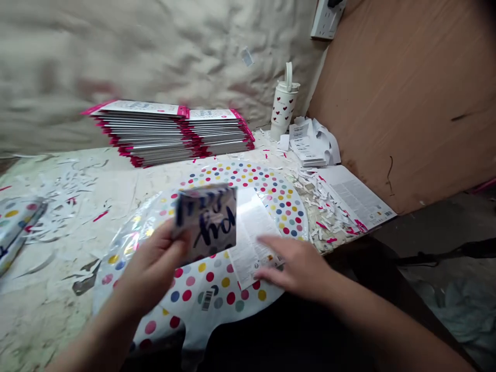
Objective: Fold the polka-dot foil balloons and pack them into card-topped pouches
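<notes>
head view: dotted foil balloon (217,294); left grip (151,268) clamped on card (207,222); right grip (294,268) open

Packing workshop — stacked balloon packets (170,134)

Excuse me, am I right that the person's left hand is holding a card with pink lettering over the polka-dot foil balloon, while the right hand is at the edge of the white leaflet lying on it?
Not quite: the head view shows that the lettering on the card in the left hand is dark blue, not pink. The rest stands: it is held over the polka-dot foil balloon, and the right hand is at the edge of the white leaflet lying on it.
</notes>
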Demonstrator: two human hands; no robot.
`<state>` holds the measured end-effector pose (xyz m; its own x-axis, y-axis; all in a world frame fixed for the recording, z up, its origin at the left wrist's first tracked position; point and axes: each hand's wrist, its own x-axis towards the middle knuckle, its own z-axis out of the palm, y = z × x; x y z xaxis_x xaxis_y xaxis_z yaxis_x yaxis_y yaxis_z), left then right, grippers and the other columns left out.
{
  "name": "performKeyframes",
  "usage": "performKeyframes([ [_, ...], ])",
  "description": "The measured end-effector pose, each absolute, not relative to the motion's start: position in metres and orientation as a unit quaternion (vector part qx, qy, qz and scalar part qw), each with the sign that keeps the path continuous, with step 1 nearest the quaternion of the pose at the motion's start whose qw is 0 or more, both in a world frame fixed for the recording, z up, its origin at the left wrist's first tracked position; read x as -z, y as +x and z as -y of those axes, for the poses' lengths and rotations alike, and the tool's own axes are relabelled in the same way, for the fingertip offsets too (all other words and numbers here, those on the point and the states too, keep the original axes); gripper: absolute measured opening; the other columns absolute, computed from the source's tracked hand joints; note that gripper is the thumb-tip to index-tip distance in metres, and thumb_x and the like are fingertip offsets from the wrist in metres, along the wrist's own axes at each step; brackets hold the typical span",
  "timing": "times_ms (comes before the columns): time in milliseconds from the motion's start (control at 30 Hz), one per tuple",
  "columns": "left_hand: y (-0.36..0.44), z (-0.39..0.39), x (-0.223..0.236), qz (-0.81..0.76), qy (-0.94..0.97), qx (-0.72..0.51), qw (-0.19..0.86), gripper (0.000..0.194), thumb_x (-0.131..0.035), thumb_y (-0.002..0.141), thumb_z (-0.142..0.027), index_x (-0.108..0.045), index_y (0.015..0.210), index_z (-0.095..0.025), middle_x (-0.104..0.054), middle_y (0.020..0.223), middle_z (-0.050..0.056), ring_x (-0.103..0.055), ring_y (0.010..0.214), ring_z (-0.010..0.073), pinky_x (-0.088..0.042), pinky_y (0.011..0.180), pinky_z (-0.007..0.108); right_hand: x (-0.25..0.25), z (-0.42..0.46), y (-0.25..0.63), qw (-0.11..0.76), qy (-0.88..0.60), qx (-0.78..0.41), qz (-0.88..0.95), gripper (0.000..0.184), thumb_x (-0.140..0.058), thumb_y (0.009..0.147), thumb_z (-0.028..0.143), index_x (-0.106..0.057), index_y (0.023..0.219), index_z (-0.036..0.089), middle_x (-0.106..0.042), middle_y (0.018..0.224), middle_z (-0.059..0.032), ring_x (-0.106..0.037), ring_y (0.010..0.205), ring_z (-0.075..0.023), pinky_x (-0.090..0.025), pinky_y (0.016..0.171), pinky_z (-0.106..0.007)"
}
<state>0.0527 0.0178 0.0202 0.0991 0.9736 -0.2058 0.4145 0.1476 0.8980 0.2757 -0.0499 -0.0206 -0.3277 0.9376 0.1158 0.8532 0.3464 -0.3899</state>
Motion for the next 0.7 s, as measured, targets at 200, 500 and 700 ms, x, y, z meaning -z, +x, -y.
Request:
performKeyframes([
  [200, 0.077, 0.002, -0.017, -0.324, 0.825, -0.148, 0.438, 0.021, -0.038, 0.089, -0.025, -0.058, 0.097, -0.024, -0.062, 0.086, 0.000, -0.058, 0.080, 0.0156, -0.047, 0.073, 0.025, -0.035, -0.001, 0.325, 0.180, -0.425, -0.401, 0.791, 0.072, -0.068, 0.067, 0.035, -0.042, 0.133, 0.022, -0.058, 0.120, -0.0065, -0.056, 0.106, -0.0271, -0.047, 0.086, -0.036],
  [500, 0.099, 0.011, 0.053, -0.310, 0.921, -0.113, 0.209, 0.053, -0.047, 0.085, -0.038, -0.036, 0.133, -0.017, -0.030, 0.142, 0.016, -0.021, 0.132, 0.0327, -0.024, 0.102, 0.054, 0.007, -0.070, 0.360, 0.433, -0.484, -0.616, 0.446, 0.034, -0.077, 0.060, 0.030, -0.066, 0.090, 0.018, -0.070, 0.089, -0.0042, -0.065, 0.083, -0.0184, -0.053, 0.078, -0.033],
  [700, 0.062, -0.002, 0.023, -0.138, 0.930, 0.037, 0.338, 0.027, -0.043, 0.088, -0.031, -0.058, 0.111, -0.030, -0.056, 0.123, 0.003, -0.040, 0.123, 0.0226, -0.026, 0.104, 0.041, 0.033, -0.112, 0.332, 0.322, -0.571, -0.578, 0.486, 0.033, -0.082, 0.049, 0.025, -0.069, 0.077, 0.013, -0.071, 0.077, -0.0057, -0.066, 0.074, -0.0214, -0.054, 0.071, -0.033],
])
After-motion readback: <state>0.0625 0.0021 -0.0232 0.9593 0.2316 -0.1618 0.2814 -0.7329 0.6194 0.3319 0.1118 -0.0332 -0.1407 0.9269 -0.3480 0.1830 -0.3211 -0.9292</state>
